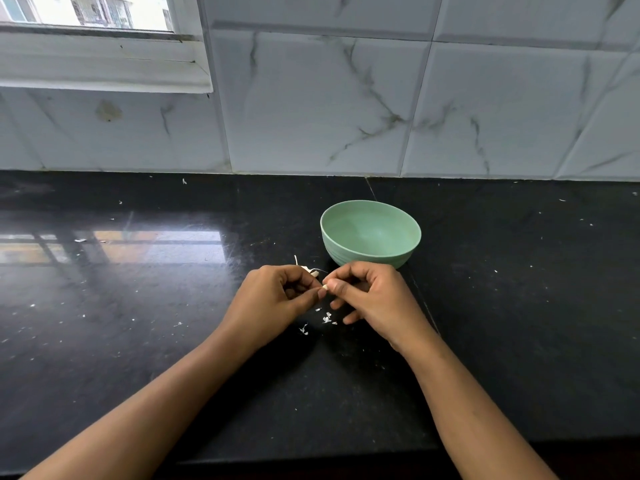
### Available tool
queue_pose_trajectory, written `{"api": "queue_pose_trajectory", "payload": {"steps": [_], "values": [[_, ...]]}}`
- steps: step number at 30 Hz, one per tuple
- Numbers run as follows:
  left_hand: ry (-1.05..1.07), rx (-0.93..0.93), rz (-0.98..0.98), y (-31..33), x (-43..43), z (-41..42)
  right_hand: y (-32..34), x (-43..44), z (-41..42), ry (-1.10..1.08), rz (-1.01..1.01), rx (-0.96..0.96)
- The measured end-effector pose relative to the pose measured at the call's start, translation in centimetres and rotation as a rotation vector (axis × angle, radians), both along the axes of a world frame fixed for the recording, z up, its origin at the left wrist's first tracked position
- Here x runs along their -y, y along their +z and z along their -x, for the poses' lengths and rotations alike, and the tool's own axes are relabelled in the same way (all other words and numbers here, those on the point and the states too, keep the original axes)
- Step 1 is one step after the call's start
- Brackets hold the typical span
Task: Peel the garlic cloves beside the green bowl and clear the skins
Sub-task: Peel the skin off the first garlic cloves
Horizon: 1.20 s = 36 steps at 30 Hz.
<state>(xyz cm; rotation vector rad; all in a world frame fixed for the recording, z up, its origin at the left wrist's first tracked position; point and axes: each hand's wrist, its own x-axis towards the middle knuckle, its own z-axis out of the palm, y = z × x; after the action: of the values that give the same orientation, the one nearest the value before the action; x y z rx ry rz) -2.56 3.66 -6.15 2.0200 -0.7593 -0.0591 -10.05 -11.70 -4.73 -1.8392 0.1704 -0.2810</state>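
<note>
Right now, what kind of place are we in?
Most likely a home kitchen: polished black stone countertop, white marble-look wall tiles behind it, and a small white garlic clove being peeled beside a pale green round bowl.

A polished black granite countertop (138, 358) runs along a wall of large white marble-look tiles (311, 98) veined in grey. A white-framed window (104, 64) sits at the upper left, with buildings (97, 10) visible outside. Its daylight reflects as a bright patch (156, 242) on the counter's left side.
</note>
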Motion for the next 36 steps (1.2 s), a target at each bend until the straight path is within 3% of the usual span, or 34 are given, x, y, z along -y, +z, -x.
{"api": "queue_pose_trajectory", "payload": {"steps": [3,9,14,19,22,25,31,36], "values": [[0.002,0.052,-0.024,0.3,0.0,0.2,-0.1,0.0,0.0,0.006,0.062,0.01],[-0.023,-0.007,0.025,0.0,-0.1,-0.2,-0.1,-0.1,-0.1,0.014,-0.047,-0.026],[0.009,0.089,-0.054,0.1,0.0,0.2,-0.3,0.0,-0.2,-0.02,-0.04,-0.072],[0.024,0.151,-0.146,0.2,0.0,0.4,-0.7,0.3,0.0,-0.074,0.527,0.079],[0.016,0.11,-0.103,0.5,0.0,0.6,-0.9,0.2,-0.2,-0.026,0.687,0.139],[-0.008,-0.065,-0.008,0.8,0.2,0.8,-1.1,-0.2,-0.2,-0.035,0.568,0.141],[-0.042,-0.348,0.164,1.0,0.5,0.7,-0.8,-0.4,-0.3,-0.016,0.06,-0.031],[-0.057,-0.412,0.233,0.8,0.3,0.6,-0.6,-0.3,-0.5,-0.017,-0.051,-0.045]]}}
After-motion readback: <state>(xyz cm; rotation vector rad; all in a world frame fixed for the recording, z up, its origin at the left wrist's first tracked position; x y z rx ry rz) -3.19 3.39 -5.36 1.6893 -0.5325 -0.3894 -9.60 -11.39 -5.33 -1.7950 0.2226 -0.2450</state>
